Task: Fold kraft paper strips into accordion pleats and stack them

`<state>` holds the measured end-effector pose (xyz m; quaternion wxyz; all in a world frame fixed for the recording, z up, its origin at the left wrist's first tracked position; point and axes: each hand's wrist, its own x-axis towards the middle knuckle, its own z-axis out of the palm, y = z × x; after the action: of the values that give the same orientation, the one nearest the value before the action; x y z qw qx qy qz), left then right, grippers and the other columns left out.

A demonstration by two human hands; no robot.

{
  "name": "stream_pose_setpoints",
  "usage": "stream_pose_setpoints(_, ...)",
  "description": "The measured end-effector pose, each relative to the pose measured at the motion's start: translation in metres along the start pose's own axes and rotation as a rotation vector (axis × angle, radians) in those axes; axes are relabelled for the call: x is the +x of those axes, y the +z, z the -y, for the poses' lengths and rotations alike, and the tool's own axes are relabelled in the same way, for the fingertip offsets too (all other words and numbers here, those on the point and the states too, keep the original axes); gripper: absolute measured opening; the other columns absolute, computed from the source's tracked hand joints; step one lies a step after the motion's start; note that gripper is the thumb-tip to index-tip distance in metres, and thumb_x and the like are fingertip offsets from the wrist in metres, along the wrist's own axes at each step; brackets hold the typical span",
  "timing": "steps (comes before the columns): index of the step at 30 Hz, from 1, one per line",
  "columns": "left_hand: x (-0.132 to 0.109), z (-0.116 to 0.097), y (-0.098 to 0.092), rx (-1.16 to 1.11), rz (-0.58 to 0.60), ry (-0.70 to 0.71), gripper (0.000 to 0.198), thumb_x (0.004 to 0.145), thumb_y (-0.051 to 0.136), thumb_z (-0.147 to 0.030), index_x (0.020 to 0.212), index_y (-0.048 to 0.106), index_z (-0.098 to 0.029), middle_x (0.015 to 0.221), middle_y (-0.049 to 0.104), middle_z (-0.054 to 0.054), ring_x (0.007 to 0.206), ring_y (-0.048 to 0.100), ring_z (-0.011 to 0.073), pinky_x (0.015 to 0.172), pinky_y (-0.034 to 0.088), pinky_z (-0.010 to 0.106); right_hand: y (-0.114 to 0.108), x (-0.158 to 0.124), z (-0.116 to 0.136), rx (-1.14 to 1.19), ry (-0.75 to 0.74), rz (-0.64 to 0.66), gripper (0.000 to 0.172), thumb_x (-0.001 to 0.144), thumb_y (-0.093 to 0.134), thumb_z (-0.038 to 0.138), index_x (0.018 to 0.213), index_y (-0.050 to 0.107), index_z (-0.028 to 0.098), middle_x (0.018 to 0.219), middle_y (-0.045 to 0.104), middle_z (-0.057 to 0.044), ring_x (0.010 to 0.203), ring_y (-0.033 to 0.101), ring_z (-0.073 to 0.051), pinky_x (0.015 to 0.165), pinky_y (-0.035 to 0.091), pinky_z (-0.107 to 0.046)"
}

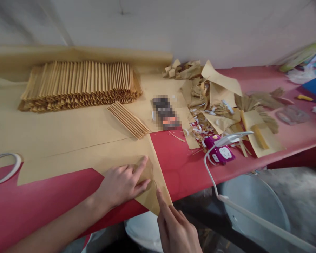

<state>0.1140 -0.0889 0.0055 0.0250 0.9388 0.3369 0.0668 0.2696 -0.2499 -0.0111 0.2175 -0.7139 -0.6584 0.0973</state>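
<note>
My left hand [125,182] lies flat on a large sheet of brown paper [76,130], index finger and thumb spread near its right edge. Just to the right, at the paper's lower corner, my right hand [173,223] has its fingers curled and its index finger extended along a thin dark blade [155,183], which touches the paper; its handle is hidden in the hand. Beyond the left hand lies a small pleated strip [128,120] of brown paper. A long row of pleated brown paper [80,84] stands behind it.
A pixelated dark object [166,112] lies right of the pleats. Paper scraps [200,93], a purple device [219,150] and a white cable [208,168] are on the red table [184,168]. A roll of tape [17,167] is far left, a yellow cutter [304,97] far right.
</note>
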Motion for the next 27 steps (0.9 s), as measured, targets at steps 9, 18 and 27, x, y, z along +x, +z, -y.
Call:
stream_pose_setpoints(9,0.008,-0.007,-0.01,0.043,-0.011,0.002,0.062,0.098,0.046,-0.044,0.149,0.043,-0.008,0.121,0.068,0.018,0.106,0.063,0.0307,0.087,0.049,0.043,-0.025,0.0,-0.007,0.059,-0.003,-0.014,0.053,0.098,0.04,0.015,0.151,0.046,0.021,0.094,0.077,-0.006,0.064,0.071,-0.014,0.068,0.059,-0.022)
stream_pose_setpoints(18,0.028,0.009,0.003,-0.096,0.06,0.15,0.061,0.099,0.042,-0.03,0.158,0.028,-0.025,0.165,0.026,0.004,0.152,0.021,0.0262,0.122,0.018,0.049,-0.036,-0.001,-0.034,-0.003,-0.067,-0.05,0.05,0.098,0.045,0.013,0.147,0.05,0.018,0.113,0.076,-0.01,0.083,0.076,-0.016,0.073,0.06,-0.023)
stream_pose_setpoints(27,0.04,0.025,0.005,-0.119,0.102,0.132,0.077,0.097,0.034,-0.067,0.161,0.013,-0.029,0.167,0.014,0.001,0.155,0.012,0.0282,0.125,0.007,0.049,-0.033,0.037,-0.023,0.185,-0.036,-0.023,0.047,0.099,0.045,0.019,0.145,0.053,0.019,0.108,0.077,-0.011,0.079,0.075,-0.018,0.074,0.06,-0.023)
